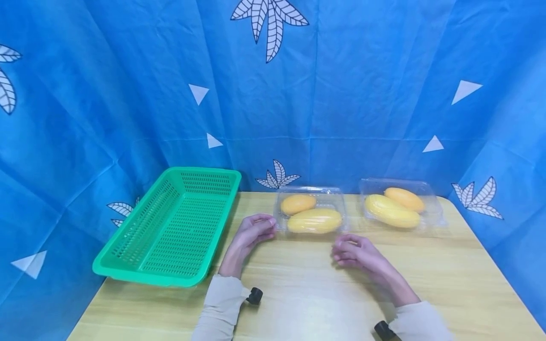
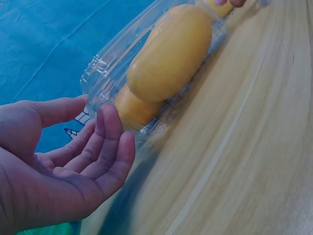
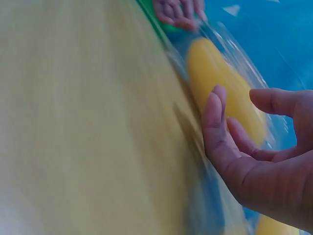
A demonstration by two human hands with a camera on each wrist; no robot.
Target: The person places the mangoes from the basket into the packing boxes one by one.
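Observation:
A clear plastic clamshell box (image 1: pixel 344 203) stands at the back middle of the table, with an orange-yellow mango-like fruit (image 1: pixel 298 204) and a longer yellow one (image 1: pixel 314 221) inside. My left hand (image 1: pixel 254 233) is at the box's left end, thumb and fingers loosely bent around its corner without a grip on it. In the left wrist view, the fingertips (image 2: pixel 111 115) overlap the box's end. Off the front right corner hovers my right hand (image 1: pixel 362 255), its fingers relaxed and apart from the thumb, holding nothing.
A second clear box (image 1: pixel 436 210) with a yellow fruit (image 1: pixel 391 211) and an orange one (image 1: pixel 405 199) stands at the back right. On the left lies a green slotted plastic basket (image 1: pixel 204 265). A blue patterned curtain (image 1: pixel 350 94) encloses the wooden table (image 1: pixel 294 289) behind and at both sides.

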